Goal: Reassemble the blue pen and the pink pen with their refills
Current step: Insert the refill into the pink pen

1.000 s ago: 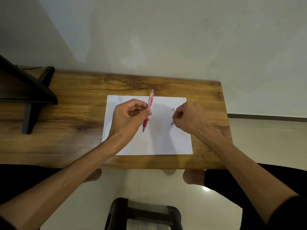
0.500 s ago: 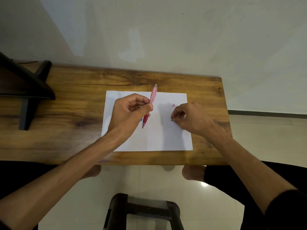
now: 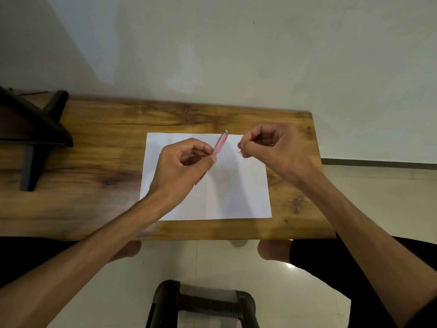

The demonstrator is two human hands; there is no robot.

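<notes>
My left hand [image 3: 182, 169] grips the pink pen [image 3: 220, 144] by its middle, over a white sheet of paper [image 3: 238, 195]. The pen tilts up and to the right, its far end pointing away from me and its red tip poking out below my fist. My right hand [image 3: 272, 147] hovers just right of the pen's upper end, fingers pinched on a small dark piece [image 3: 239, 145]. No blue pen shows; my hands may hide it.
The paper lies on a wooden table [image 3: 99, 185] against a pale wall. A dark stand [image 3: 30, 138] occupies the table's left end. A black stool [image 3: 203, 304] stands on the tiled floor below, between my knees.
My right hand has lifted off the paper with the small dark piece and moved up toward the pen's far end. The left hand keeps its hold on the pink pen.
</notes>
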